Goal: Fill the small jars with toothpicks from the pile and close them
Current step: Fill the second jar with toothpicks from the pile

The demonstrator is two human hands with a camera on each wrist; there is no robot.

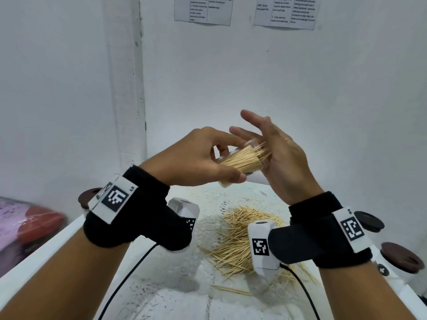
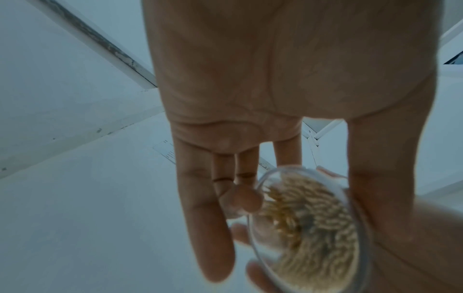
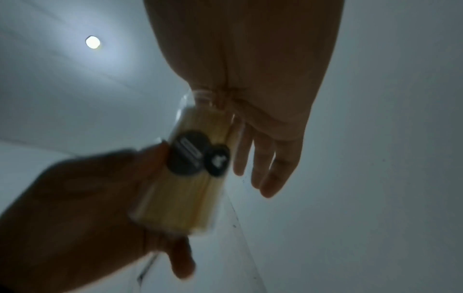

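Note:
My left hand (image 1: 198,155) grips a small clear jar (image 1: 240,162) packed with toothpicks, tilted with its mouth toward the right. My right hand (image 1: 284,153) is open, fingers straight, its palm pressed against the toothpick tips that stick out of the mouth. Both hands hover above the toothpick pile (image 1: 233,241) on the table. The left wrist view looks at the jar's round bottom (image 2: 308,228), with the left hand's fingers (image 2: 208,218) beside it. In the right wrist view the jar (image 3: 185,188) bears dark round stickers and meets the right hand's palm (image 3: 263,111); the left hand (image 3: 75,208) holds its base.
A brown lid (image 1: 89,197) lies at the table's left edge. Two more brown-lidded jars (image 1: 369,221) (image 1: 402,256) stand at the right. A lace cloth (image 1: 221,199) covers the table under the pile. A pink and red bag (image 1: 27,225) lies off the left side. White walls stand close behind.

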